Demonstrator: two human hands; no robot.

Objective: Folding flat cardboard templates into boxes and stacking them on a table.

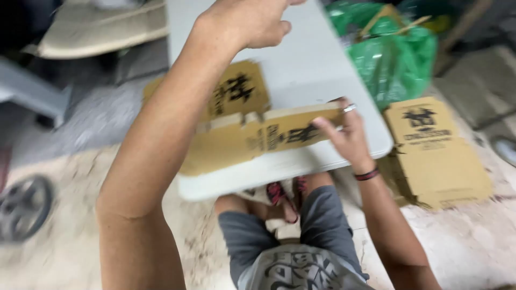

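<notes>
So the flat cardboard box blank (242, 126) is lying on the white folding table (317, 64), sort of in the near half of it, with its long axis running roughly left to right across the person's front, tilted a bit so the right end sits higher up in the view. One long flap along the near-right edge is folded up, and that's the bit the right hand (346, 134) has hold of: fingers curled over the top edge of the flap, thumb side behind it, a ring on one finger and a dark band on the wrist. So right hand is clearly the one on the cardboard, at its right end. The left hand (252, 21) is way up past the far side of the blank, raised over the table, fingers loosely curled in and not gripping anything I can make out; the forearm crosses diagonally over the left part of the cardboard and hides some of it. Whole shot is kinda motion-blurred, so edges are soft. Further out: a stack of the same printed flat boxes (435, 156) sits on the floor just right of the table, green plastic bags (392, 59) behind that, and a wheel (24, 207) at the far left. The person's knees in grey shorts are tucked under the near table edge.
</notes>
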